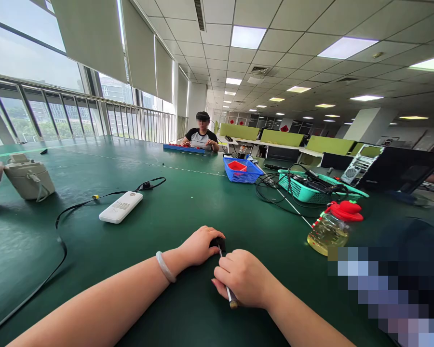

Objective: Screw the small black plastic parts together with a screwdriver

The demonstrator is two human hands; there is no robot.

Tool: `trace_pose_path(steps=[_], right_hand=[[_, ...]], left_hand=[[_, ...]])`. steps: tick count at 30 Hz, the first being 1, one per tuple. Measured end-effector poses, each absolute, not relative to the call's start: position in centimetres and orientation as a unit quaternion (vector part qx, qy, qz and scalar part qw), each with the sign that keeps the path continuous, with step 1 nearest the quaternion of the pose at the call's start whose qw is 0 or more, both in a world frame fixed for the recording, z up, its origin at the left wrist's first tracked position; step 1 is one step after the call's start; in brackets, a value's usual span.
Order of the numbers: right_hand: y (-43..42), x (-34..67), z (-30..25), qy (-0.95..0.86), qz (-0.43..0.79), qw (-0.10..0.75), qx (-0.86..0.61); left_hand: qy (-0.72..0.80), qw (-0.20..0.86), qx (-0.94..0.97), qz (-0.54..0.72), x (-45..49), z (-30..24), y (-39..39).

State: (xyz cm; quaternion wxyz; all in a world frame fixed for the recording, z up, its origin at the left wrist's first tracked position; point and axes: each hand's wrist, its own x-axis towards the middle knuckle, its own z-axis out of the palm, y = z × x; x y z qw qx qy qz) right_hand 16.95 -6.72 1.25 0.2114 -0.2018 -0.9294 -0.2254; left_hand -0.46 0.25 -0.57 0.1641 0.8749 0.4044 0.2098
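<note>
I have the left hand (199, 246) pinching a small black part (222, 244) over the worktop (173, 207), the right hand (243, 275) curled closed round a slim tool (231, 296) pointing at it.

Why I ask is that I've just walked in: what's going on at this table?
The person's left hand holds a small dark object, hard to identify, over the green table. The right hand grips a slim tool, its far end at that object. A white rectangular device lies to the left, and a red-lidded jar stands to the right. Across the table, another person sits behind a blue tray.
</note>
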Motion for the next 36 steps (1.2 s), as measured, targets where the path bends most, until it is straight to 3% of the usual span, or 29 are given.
trace_pose_path(steps=[17,26,36], right_hand=[[-6.70,16.90,1.38,-0.919,-0.239,0.236,-0.206],[-6.51,16.82,1.00,-0.930,-0.218,0.192,-0.224],[-6.11,17.39,1.18,-0.907,-0.222,0.259,-0.245]], left_hand=[[0.406,0.169,0.874,0.206,-0.48,-0.48,0.18],[0.492,0.135,0.832,0.217,-0.61,-0.62,0.40],[0.487,0.139,0.832,0.225,-0.85,-0.85,0.76]])
